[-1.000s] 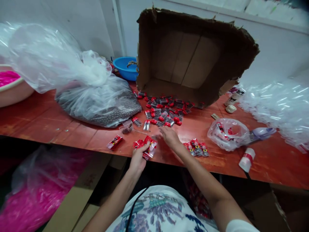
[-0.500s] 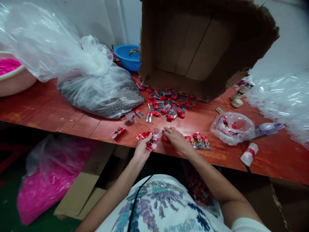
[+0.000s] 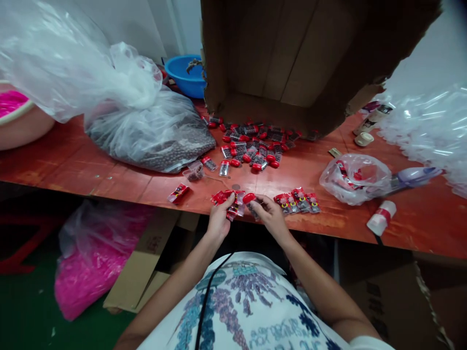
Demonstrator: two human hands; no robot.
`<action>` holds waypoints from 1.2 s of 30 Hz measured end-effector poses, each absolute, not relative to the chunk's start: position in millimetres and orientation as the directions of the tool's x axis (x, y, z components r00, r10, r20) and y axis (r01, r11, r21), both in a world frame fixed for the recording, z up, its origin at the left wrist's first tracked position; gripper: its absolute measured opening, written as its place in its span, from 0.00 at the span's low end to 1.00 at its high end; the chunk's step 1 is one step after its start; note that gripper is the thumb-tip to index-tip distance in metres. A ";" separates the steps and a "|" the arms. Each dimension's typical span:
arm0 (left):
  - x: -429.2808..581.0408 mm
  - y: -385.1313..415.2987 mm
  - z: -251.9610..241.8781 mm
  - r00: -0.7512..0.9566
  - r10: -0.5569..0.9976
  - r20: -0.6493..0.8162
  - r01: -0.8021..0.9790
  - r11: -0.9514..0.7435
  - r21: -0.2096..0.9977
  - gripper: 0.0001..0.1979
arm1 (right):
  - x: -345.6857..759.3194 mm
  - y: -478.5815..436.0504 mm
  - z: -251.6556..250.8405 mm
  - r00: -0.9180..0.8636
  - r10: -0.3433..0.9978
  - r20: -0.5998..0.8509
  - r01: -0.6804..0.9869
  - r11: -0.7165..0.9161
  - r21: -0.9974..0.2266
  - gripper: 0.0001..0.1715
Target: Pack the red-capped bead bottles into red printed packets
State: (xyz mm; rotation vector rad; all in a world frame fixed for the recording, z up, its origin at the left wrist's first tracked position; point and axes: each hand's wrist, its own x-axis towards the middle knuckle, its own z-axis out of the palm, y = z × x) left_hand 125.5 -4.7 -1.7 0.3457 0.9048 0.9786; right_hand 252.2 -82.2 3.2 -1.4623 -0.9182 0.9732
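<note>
My left hand [image 3: 218, 221] is closed around a bundle of small red packets [image 3: 228, 201] at the front edge of the red table [image 3: 91, 170]. Right beside it, my right hand [image 3: 269, 216] pinches a small red-capped vial [image 3: 250, 200]. Both hands almost touch. A row of red packets [image 3: 297, 201] lies just right of my right hand. One single red packet [image 3: 178, 193] lies to the left. A pile of red-capped vials [image 3: 251, 146] sits further back, in front of a cardboard box [image 3: 292, 63] lying on its side.
A big clear bag of dark beads [image 3: 153, 141] lies at the left, a blue bowl [image 3: 182, 75] behind it. A pink-filled basin [image 3: 18, 121] stands far left. A small plastic bag [image 3: 355, 177], tape rolls and clear bags [image 3: 426, 131] lie right. Pink bag [image 3: 95, 257] and cartons sit below.
My right hand reached to the table, took a red-capped vial and drew it back toward my left hand. The camera tilted downward.
</note>
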 end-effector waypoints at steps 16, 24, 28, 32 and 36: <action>120.8 -20.2 13.3 0.355 0.858 -0.371 -0.386 0.496 0.778 0.14 | 247.0 -88.5 4.7 0.351 0.936 -0.034 0.050 -0.055 -0.997 0.16; 119.4 -23.6 19.2 0.439 0.839 -0.321 -0.296 0.473 0.830 0.13 | 251.0 -94.7 4.0 0.395 0.914 -0.097 -0.025 -0.095 -0.995 0.18; 121.0 -20.6 16.6 0.385 0.860 -0.335 -0.300 0.460 0.836 0.12 | 251.0 -99.5 3.2 0.302 0.953 -0.032 0.082 -0.059 -0.995 0.23; 122.7 -19.6 16.0 0.373 0.870 -0.322 -0.290 0.439 0.850 0.13 | 252.1 -101.9 3.1 0.273 0.954 0.121 0.297 0.036 -0.954 0.25; 127.0 -22.5 21.0 0.364 0.879 -0.308 -0.272 0.416 0.868 0.15 | 245.4 -103.9 2.9 0.337 0.928 0.157 0.365 0.025 -0.931 0.27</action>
